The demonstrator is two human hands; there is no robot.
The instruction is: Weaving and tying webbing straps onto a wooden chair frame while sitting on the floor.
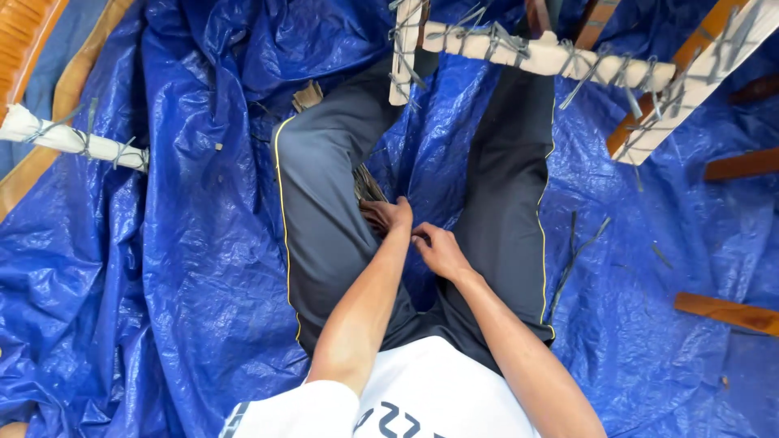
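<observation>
I sit on a blue tarp (162, 268) with my legs in dark grey trousers spread apart. My left hand (389, 215) is closed around a bundle of thin dark strips (367, 185) that lies against my left thigh. My right hand (438, 250) sits just beside it between my legs, fingers curled and touching near the left hand; whether it pinches a strip is hidden. A pale wooden frame (552, 57) wrapped with grey ties stands in front of my knees.
A second pale bar with grey ties (73, 139) lies at the left. Brown wooden slats (726, 312) lie at the right, with loose dark strips (572, 251) on the tarp beside my right leg. Orange-brown wood (24, 32) shows at top left.
</observation>
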